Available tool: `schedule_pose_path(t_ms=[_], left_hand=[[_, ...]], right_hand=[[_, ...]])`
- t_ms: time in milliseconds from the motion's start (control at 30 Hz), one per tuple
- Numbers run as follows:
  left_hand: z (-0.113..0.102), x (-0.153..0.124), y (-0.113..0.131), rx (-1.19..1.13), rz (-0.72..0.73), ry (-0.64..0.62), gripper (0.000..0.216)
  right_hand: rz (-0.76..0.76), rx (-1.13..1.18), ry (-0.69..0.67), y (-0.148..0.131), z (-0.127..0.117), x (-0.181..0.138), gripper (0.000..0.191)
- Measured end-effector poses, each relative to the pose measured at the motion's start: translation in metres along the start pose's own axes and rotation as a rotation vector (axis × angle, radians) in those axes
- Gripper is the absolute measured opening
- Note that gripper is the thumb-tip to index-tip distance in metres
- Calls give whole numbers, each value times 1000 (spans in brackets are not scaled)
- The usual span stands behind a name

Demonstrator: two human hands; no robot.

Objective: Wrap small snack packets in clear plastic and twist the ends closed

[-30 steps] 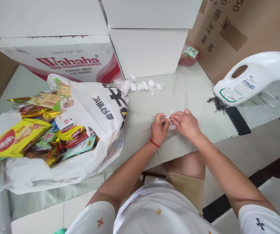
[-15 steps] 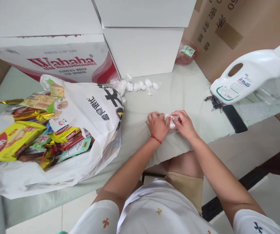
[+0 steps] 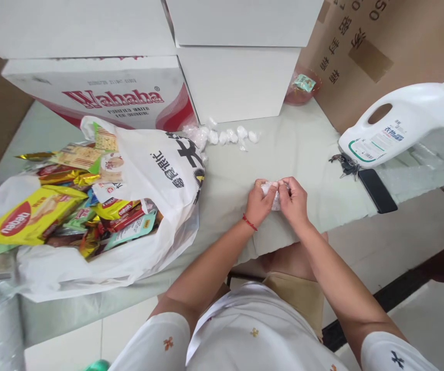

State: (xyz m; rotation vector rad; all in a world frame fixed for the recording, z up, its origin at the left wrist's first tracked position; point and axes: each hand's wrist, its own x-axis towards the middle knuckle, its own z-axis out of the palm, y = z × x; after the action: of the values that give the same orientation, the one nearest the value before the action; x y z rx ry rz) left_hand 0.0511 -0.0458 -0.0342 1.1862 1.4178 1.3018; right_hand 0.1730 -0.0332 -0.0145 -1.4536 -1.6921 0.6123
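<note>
Biggest thing from where I'm standing is the table (image 3: 222, 175), pale green cloth on it. I'll use the snack bag as the landmark. Well off to its right, a brown carton (image 3: 334, 111) leans at the back. White boxes (image 3: 233, 82) are stacked behind the bag and a bit right, and the Wahaha box (image 3: 106, 98) is straight behind. The snack bag (image 3: 140, 154) itself gapes open, crammed with wrapped snacks (image 3: 31, 216). Way right of it there's a white bottle (image 3: 407, 121).

Right of the bag, well clear of it, are the hands. Left hand (image 3: 258, 203) and right hand (image 3: 293, 203) are both curled in, thumbs on top, pinching one thing together. Near the bottle, far from the bag: a black phone (image 3: 378, 190).

The thing being pinched is a small clear plastic packet (image 3: 276, 203), right between the two hands and touching both. Can't tell if it's resting on the cloth. Keys (image 3: 346, 164) sit just beside the phone, and little white lumps (image 3: 232, 136) run right from the bag's far corner.

Hands are close to the table's near edge, and the bag comes right up to that edge too. Bare cloth between hands and bag, and more up to the lumps.

Half a second ago the hands were flatter over the packet; now they're closed around it and it's more bunched up. The bag and lumps look the same.
</note>
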Motion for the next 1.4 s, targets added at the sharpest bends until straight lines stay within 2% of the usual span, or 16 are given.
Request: schedule_pose_path(t_ms=[67, 133, 267, 467, 600, 700, 833, 933, 1000, 1033, 1100, 1167, 1200, 1267, 1333, 1400], left_hand=[[-1, -1, 1, -42, -6, 2, 32], [-1, -2, 0, -93, 7, 17, 38], [-1, -4, -2, -165, 16, 15, 46], [-2, -2, -2, -139, 15, 5, 48], [-5, -2, 1, -63, 45, 66, 48], [-6, -3, 1, -67, 54, 39, 52], [-7, 4, -3, -280, -82, -53, 61], [-12, 14, -4, -434, -154, 21, 64], [-18, 19, -2, -462, -274, 69, 69], [-22, 20, 0, -467, -355, 25, 74], [-28, 20, 4, -499, -488, -198, 81], [-32, 18, 7, -564, -525, -396, 73], [-32, 18, 8, -599, -514, -418, 65], [-30, 17, 6, -657, -466, -313, 61], [-26, 18, 2, -702, -414, -157, 71], [-20, 17, -2, -737, -362, -73, 80]], right_hand=[[-92, -57, 36, -5, 2, -5, 34], [-122, -75, 27, -7, 3, -8, 37], [-88, -66, -26, -7, 2, -10, 41], [-20, 30, -71, -7, -6, -10, 49], [88, 183, -232, -5, -15, -9, 52], [92, 105, -316, -4, -21, -9, 52], [12, 69, -243, -11, -28, -13, 34], [-118, 85, -112, -19, -35, -13, 28], [-190, 67, -41, -22, -38, -12, 27], [-222, 46, -34, -21, -39, -12, 27], [-275, 1, -80, -18, -38, -13, 25], [-300, -12, -170, -12, -35, -19, 24], [-287, 8, -203, -9, -32, -23, 24], [-182, 135, -185, -4, -28, -31, 28], [26, 369, -73, -2, -24, -38, 38], [286, 616, -26, -2, -20, -40, 52]])
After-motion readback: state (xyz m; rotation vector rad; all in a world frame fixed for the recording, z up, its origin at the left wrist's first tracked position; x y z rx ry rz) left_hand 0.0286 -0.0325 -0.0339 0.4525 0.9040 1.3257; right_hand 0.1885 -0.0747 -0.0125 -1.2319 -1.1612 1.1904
